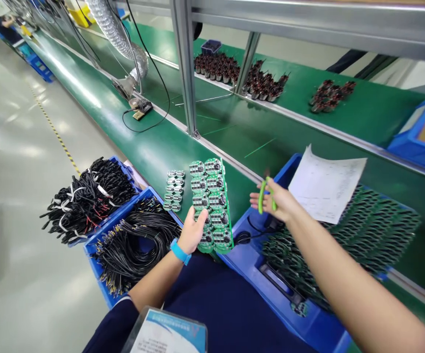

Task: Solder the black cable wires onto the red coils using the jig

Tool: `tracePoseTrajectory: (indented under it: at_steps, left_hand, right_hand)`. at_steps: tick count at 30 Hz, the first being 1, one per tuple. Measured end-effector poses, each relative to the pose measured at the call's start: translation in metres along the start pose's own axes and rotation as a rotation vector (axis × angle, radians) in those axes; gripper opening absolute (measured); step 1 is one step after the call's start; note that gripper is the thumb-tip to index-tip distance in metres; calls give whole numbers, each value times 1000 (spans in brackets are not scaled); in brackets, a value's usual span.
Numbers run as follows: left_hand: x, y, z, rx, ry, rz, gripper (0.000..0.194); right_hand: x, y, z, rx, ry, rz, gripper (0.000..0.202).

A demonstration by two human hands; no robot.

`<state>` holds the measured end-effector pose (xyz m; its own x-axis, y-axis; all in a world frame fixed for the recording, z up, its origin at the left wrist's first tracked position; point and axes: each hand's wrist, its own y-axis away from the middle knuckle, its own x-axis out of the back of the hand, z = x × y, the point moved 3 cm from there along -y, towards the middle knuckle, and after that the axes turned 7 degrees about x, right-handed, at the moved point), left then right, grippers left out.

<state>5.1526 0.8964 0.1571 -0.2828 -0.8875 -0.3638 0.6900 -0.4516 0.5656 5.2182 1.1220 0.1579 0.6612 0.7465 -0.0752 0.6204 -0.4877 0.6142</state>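
Note:
My left hand (192, 230), with a blue band at the wrist, grips a circuit board panel (216, 201) at its lower left edge. The panel carries two columns of rounded green boards with dark parts on them. A smaller panel of boards (173, 190) lies on the green bench just left of it. Green-handled pliers (261, 197) rest in my right hand (280, 198), the fingers partly stretched along the handles. Their jaws point away from me and are blurred. That hand is over the edge of a blue bin, to the right of the held panel.
Many board panels (382, 230) stand packed in the blue bin (245, 255), a paper sheet (326, 184) on top. Bundled black cables (135, 245) fill bins at left. A metal post (183, 68) rises from the bench (124, 132); motor-like parts (264, 86) stand behind it.

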Motion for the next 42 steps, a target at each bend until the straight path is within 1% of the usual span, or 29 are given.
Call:
tracePoseTrajectory:
  at_steps: [2, 4, 6, 7, 9, 12, 17, 21, 25, 30, 35, 39, 40, 42]
  left_hand:
    - [-2, 5, 3, -44, -38, -1, 29]
    - [-3, 8, 5, -81, -83, -9, 30]
    - [-4, 10, 7, -100, -126, -14, 31]
    - [-5, 11, 7, -104, -141, -14, 31]
    - [-7, 13, 9, -110, -171, -17, 31]
    - [-9, 18, 12, -103, -162, -1, 32]
    - [-11, 24, 13, -101, -135, 6, 32]
    - [-12, 28, 14, -130, -199, -11, 34]
    - [-15, 31, 18, -157, -294, -33, 36]
    - [-17, 35, 21, -135, -289, -43, 36]
    - [-18, 36, 20, -151, -346, -75, 39]
    - [-14, 30, 18, -110, -316, -68, 43]
    - [-13, 25, 16, -81, -301, -88, 45]
    - [-11, 16, 9, 14, -259, -176, 49]
  right_hand:
    - [-7, 26, 19, 3, 34, -29, 42]
    - [-16, 58, 34, 77, 96, -132, 49]
    - [-24, 86, 39, 203, 206, -238, 56]
    - [-26, 96, 39, 261, 255, -263, 59]
    - [-26, 108, 36, 329, 308, -249, 60]
    - [-22, 113, 31, 361, 335, -212, 58]
    - [-13, 119, 32, 357, 383, -191, 55]
    - [-9, 123, 32, 355, 417, -210, 51]
    - [-5, 124, 30, 340, 458, -231, 53]
    - [-1, 124, 28, 332, 486, -227, 55]
    - [-1, 126, 28, 347, 522, -232, 55]
    - [-2, 124, 31, 340, 528, -219, 56]
    - [-2, 123, 34, 336, 511, -236, 55]
    - [-5, 118, 42, 304, 453, -279, 57]
